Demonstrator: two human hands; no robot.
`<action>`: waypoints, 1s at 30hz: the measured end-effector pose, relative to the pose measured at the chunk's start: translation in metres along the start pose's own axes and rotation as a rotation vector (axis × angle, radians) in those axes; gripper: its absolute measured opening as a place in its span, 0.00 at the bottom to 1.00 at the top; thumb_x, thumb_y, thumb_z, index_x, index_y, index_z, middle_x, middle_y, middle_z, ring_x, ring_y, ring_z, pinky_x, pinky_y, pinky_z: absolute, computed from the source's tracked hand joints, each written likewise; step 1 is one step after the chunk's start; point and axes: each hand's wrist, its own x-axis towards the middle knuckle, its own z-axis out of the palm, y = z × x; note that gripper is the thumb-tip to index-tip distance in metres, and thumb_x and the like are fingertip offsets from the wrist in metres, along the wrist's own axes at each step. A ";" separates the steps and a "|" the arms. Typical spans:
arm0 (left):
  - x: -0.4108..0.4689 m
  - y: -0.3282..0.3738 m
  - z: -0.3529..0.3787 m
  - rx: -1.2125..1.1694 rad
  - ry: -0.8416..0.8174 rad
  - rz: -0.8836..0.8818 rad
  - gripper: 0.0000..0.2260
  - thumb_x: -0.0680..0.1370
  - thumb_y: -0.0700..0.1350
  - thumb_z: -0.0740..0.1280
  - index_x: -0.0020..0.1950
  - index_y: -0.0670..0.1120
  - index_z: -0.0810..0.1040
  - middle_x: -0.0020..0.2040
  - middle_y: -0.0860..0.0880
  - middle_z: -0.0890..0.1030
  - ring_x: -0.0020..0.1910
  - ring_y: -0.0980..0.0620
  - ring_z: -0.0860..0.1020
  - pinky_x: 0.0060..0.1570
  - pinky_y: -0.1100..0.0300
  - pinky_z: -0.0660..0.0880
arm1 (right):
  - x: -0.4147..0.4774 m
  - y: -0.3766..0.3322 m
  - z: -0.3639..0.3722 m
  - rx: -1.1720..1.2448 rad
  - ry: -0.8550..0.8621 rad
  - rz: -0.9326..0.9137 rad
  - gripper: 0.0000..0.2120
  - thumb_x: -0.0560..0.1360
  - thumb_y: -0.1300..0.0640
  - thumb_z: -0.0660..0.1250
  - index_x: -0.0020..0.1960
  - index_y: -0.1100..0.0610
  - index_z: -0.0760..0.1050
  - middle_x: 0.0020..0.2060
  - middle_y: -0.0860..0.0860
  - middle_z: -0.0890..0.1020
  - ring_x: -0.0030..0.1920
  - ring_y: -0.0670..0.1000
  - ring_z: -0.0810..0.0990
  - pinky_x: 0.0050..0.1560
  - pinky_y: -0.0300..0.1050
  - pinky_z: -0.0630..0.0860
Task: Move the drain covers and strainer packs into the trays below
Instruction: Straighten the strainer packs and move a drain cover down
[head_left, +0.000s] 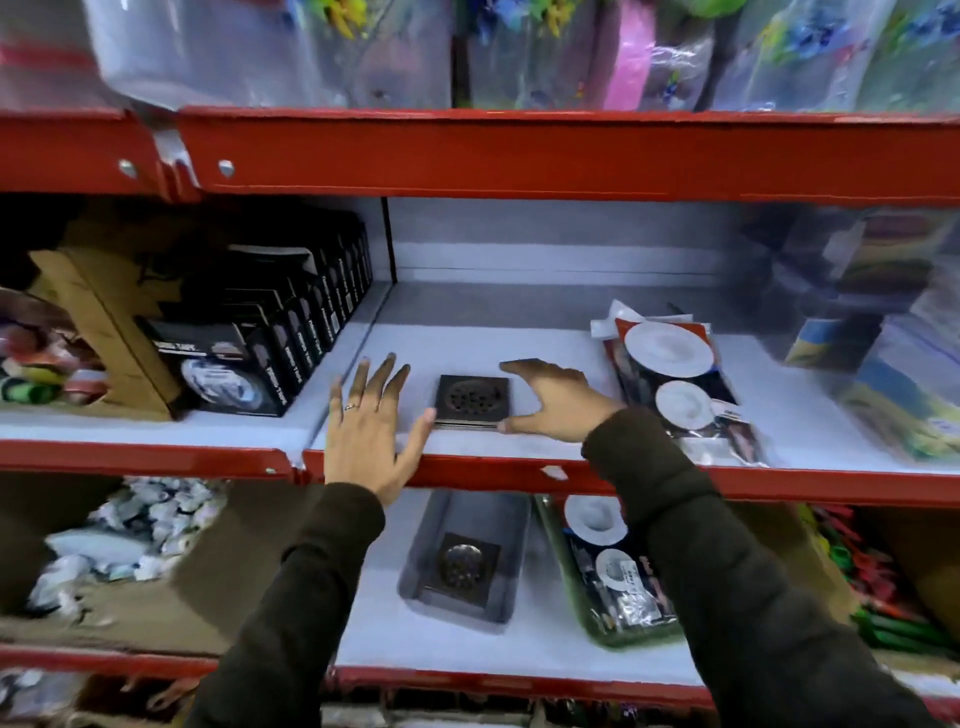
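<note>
A dark square drain cover (471, 401) lies on the middle shelf near its front edge. My left hand (370, 427) is open just left of it, thumb close to its corner. On the cover's right side my right hand (551, 403) is spread open, thumb at its front corner. Strainer packs (675, 379) with white round discs lie stacked to the right. On the shelf below, a grey tray (511, 561) holds another drain cover (462, 567). Beside it a green tray (566, 577) holds strainer packs (610, 561).
Black boxes (270, 332) and a cardboard box (104, 322) stand on the middle shelf at left. Clear-wrapped goods (883, 332) crowd the right end. Red shelf lips (519, 156) run across above and below. Cartons of small items fill the lower left.
</note>
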 end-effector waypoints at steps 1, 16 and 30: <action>-0.002 -0.011 0.003 0.028 -0.002 0.054 0.32 0.80 0.64 0.47 0.77 0.48 0.65 0.78 0.49 0.66 0.80 0.47 0.56 0.79 0.42 0.49 | 0.013 -0.008 0.004 0.008 -0.065 0.015 0.42 0.72 0.44 0.73 0.79 0.53 0.57 0.78 0.53 0.61 0.78 0.55 0.60 0.77 0.49 0.56; -0.003 -0.022 0.010 0.044 0.149 0.182 0.29 0.80 0.55 0.49 0.78 0.45 0.62 0.79 0.47 0.64 0.80 0.43 0.57 0.78 0.39 0.48 | 0.060 -0.026 -0.003 0.055 -0.198 0.181 0.38 0.61 0.50 0.82 0.66 0.59 0.73 0.64 0.55 0.79 0.65 0.58 0.76 0.68 0.54 0.72; -0.004 -0.023 0.014 0.029 0.173 0.201 0.26 0.80 0.52 0.51 0.78 0.45 0.64 0.78 0.48 0.65 0.80 0.43 0.58 0.78 0.38 0.51 | -0.088 -0.067 0.004 0.218 -0.461 0.241 0.38 0.55 0.45 0.82 0.63 0.43 0.73 0.55 0.40 0.77 0.57 0.44 0.77 0.63 0.44 0.75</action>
